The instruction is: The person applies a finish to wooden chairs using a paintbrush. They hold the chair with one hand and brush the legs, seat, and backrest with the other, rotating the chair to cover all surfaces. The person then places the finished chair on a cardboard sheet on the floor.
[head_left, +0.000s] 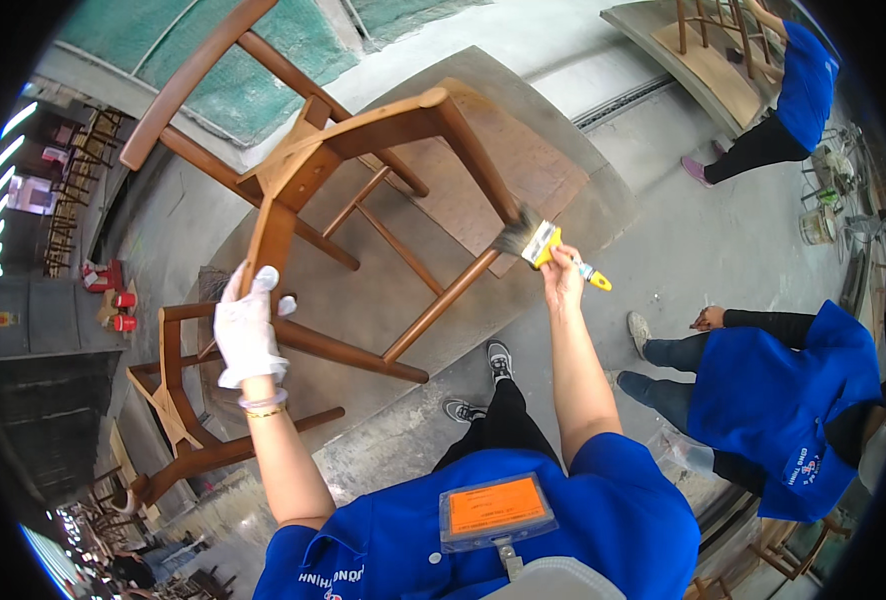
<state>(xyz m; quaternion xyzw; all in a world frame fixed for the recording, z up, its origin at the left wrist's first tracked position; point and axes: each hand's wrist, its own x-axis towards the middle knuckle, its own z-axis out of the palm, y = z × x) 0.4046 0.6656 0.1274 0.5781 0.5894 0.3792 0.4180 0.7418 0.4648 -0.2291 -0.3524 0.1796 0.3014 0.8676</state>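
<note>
A brown wooden chair frame [285, 180] without a seat lies tipped over on a low table [363, 330]. My left hand [247, 330], in a white glove, grips one of its seat rails. My right hand [561, 275] is bare and closed on the yellow handle of a wide paintbrush [543, 244]. The brush's dark bristles touch the chair near the joint of a leg and a rail. Beside my left forearm, a second chair frame [178, 400] in similar brown wood lies on its side.
A flat brown board [523, 160] lies under the chair. To the right stands a co-worker in a blue shirt [783, 400]. Another co-worker [803, 90] is at a table with a chair, far right. Red containers [123, 310] sit at left, a bucket [818, 226] at right.
</note>
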